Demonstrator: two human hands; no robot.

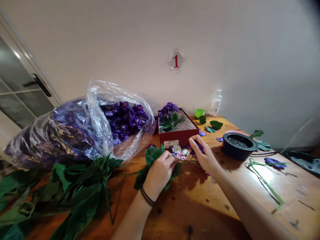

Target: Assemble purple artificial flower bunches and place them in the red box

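Note:
My left hand [160, 173] is shut on a bunch of green artificial leaves [152, 155], with dark bands around the wrist. My right hand [203, 155] pinches a purple fabric flower [197, 145], partly hidden by my fingers. Between my hands lies a small white and pink artificial flower [178, 151], its stem low on the wooden table [200, 200]. Just behind them stands an open red box [175, 137] holding a purple flower bunch with green leaves [169, 116].
A clear plastic bag [100, 100] of purple artificial flowers fills the back left, with a pile of long-leaved stems [72, 190] before it. On the right are a round black dish [238, 146], a green stem [266, 181], loose leaves [215, 125], a green cup [199, 113] and a plastic bottle [216, 103].

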